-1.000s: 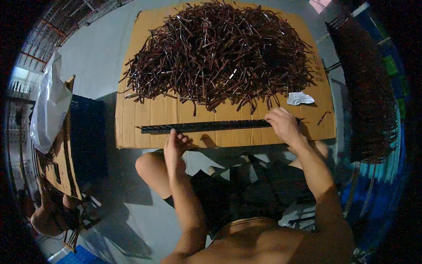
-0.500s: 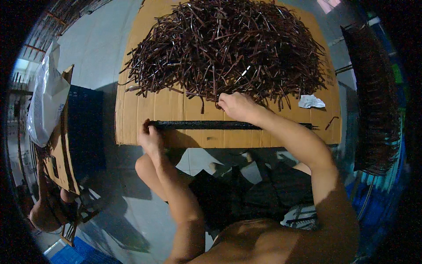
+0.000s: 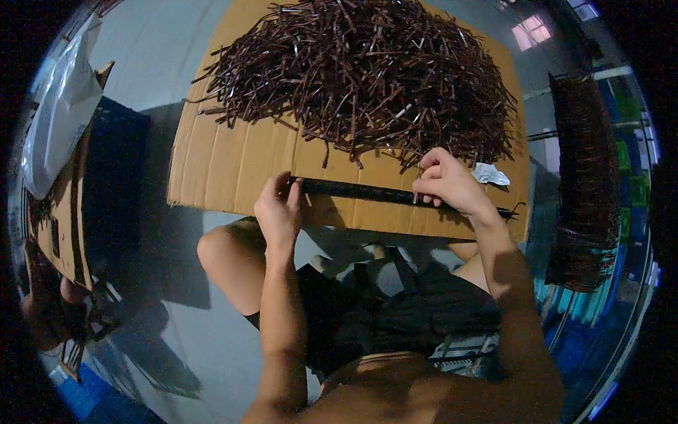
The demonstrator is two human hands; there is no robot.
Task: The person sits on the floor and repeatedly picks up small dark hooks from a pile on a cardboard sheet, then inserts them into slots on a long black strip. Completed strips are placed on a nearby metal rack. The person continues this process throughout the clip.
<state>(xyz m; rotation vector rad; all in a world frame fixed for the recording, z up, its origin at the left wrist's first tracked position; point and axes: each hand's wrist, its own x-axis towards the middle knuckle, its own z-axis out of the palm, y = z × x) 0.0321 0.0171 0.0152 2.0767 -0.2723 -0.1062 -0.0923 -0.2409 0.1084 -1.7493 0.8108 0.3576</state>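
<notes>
A long narrow black bar (image 3: 360, 190) lies along the near part of a cardboard sheet (image 3: 233, 166). At its left end, the thumb and fingers of my left hand (image 3: 277, 212) close around the bar's tip. My right hand (image 3: 455, 187) is over the bar's right half, its fingers pinching a short, thin brown strip (image 3: 415, 197) that points down at the bar. Part of that strip is hidden by the fingers. Beyond both hands, a large heap of similar dark brown strips (image 3: 367, 78) covers the far part of the cardboard.
A crumpled white scrap (image 3: 490, 174) lies right of the heap. Rows of dark strips hang on a rack (image 3: 583, 184) at the right. Left stands a dark blue box (image 3: 116, 173), with a white plastic bag (image 3: 60, 113) beside it. Another person's limbs show dimly at the lower left.
My right hand has moved from the heap's edge rightward and nearer, onto the bar with a brown strip. The view has shifted; my left hand stays at the bar's left end.
</notes>
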